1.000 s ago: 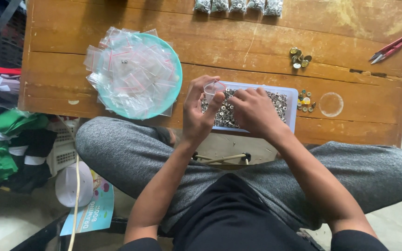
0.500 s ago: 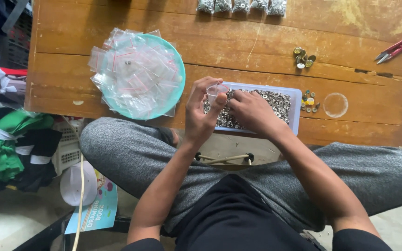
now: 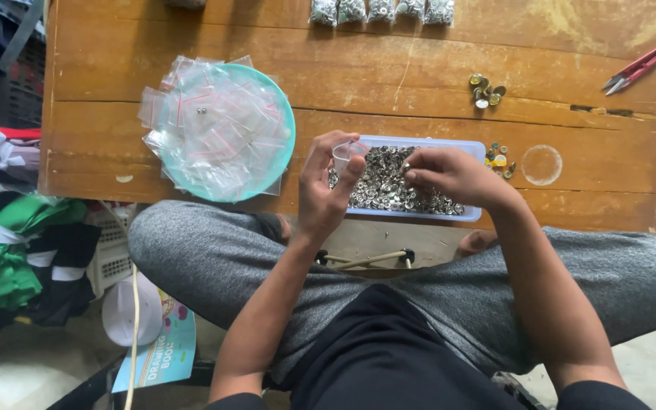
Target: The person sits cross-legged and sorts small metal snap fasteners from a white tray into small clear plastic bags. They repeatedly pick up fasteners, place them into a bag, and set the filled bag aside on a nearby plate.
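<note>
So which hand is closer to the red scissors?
The right hand. It reaches into the tray of small metal pieces, on the side toward the red scissors. The left hand, holding a small clear bag, is farther away.

Bare desk (image 3: pixel 389 76) wood runs open across the middle, behind the tray (image 3: pixel 465 144) | left blocked by teal plate (image 3: pixel 286 129) heaped with bags (image 3: pixel 214 129); right of tray: small caps (image 3: pixel 498 156), clear lid (image 3: pixel 541 165); far edge: packets (image 3: pixel 381 11), probably full; red snips (image 3: pixel 635 70) at right corner
</note>
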